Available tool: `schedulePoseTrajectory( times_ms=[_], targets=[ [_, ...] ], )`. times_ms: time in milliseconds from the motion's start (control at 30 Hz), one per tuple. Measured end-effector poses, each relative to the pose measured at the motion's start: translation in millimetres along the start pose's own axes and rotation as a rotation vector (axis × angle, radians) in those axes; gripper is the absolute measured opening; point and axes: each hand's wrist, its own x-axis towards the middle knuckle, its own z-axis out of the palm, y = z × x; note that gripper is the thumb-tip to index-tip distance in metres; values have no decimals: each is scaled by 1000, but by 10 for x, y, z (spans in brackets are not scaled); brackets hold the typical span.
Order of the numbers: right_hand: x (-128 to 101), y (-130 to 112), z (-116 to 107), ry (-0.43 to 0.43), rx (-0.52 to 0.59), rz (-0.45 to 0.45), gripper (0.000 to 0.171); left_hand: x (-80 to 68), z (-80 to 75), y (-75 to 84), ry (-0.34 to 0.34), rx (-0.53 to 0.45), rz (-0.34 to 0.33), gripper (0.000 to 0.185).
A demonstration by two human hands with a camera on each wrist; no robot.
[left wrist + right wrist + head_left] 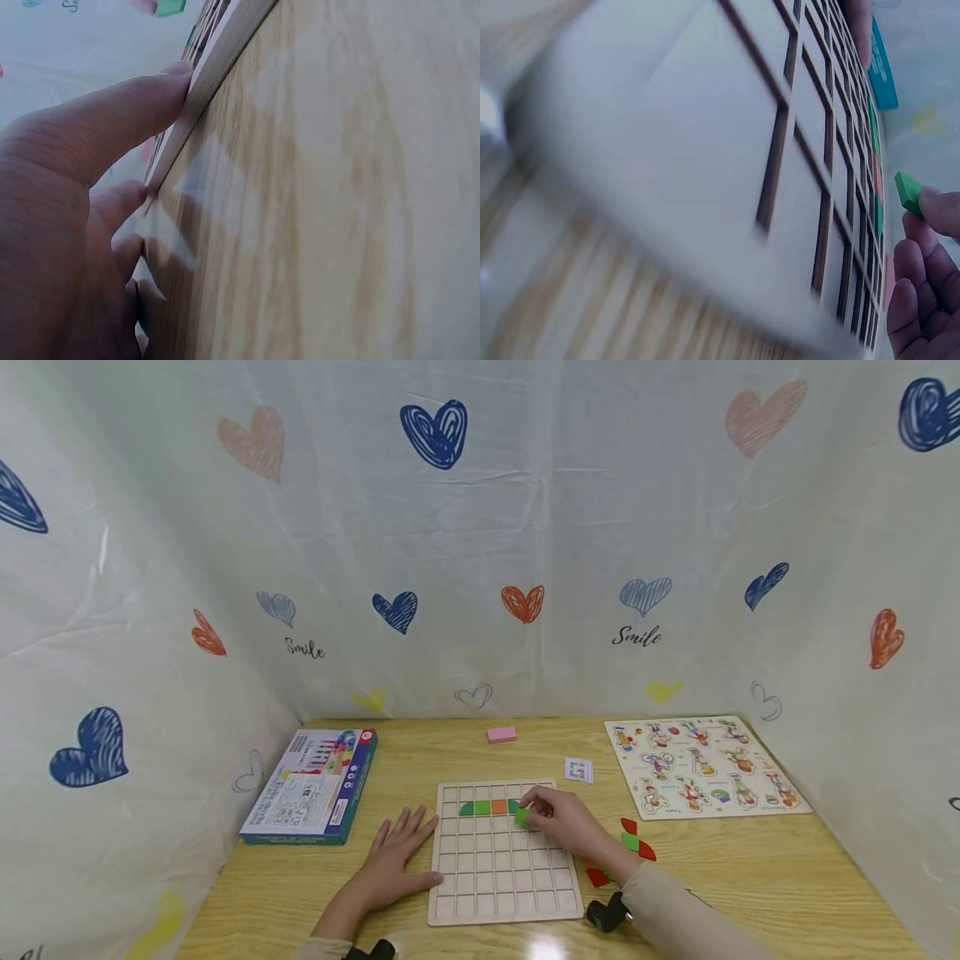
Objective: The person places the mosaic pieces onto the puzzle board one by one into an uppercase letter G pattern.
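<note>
Four pieces [491, 807] sit in the grid board [502, 893]; your right hand [562, 818] pinches a green piece [522, 816], left hand [397, 852] flat, steadying.

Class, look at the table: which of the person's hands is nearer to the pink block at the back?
Right. The right hand is over the grid board's upper rows, pinching a green piece, almost below the pink block. The left hand lies off the board's left edge.

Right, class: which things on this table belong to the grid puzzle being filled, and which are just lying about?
In use: grid board, green piece, placed row, loose red and green pieces, right hand, left hand.
Lying about: game box, pink block, card, picture puzzle.
</note>
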Motion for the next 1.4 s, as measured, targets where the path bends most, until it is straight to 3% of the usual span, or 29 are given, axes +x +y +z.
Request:
schedulePoseTrajectory(
  times_ms=[333, 833, 1400],
  targets=[
    [274, -186, 357, -42, -1, -137, 8, 9, -12, 14, 2, -9, 13, 89],
    [417, -402, 654, -87, -55, -116, 8, 14, -12, 17, 1, -15, 25, 88],
    [424, -414, 668, -133, -122, -109, 19, 23, -10, 1, -5, -12, 20, 87]
  ],
)
